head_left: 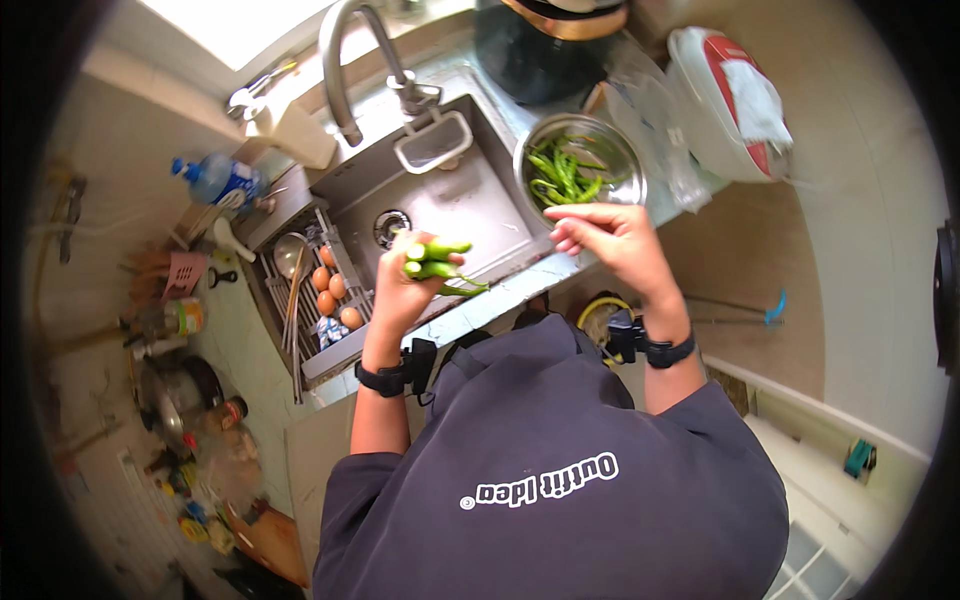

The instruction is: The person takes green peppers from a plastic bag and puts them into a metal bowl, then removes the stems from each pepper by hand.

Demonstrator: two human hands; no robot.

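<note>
Several green chili peppers (433,262) are gripped in my left hand (405,285), above the sink's (465,214) near edge. Some of their tips stick out to the right. My right hand (611,232) hovers at the near rim of a stainless steel bowl (637,161), its thumb and fingertips drawn close together. Whether something small sits between those fingertips cannot be made out. More green chili peppers (559,171) lie inside the bowl, which stands on the counter to the right of the sink.
A curved faucet (330,67) arches over the sink, near a hanging strainer basket (433,142). Left, a drying rack holds brown eggs (321,279), chopsticks (294,300) and a ladle (291,255). A blue-capped bottle (221,182) stands beyond. Right of the bowl are a plastic bag (660,142) and a red-and-white container (697,97).
</note>
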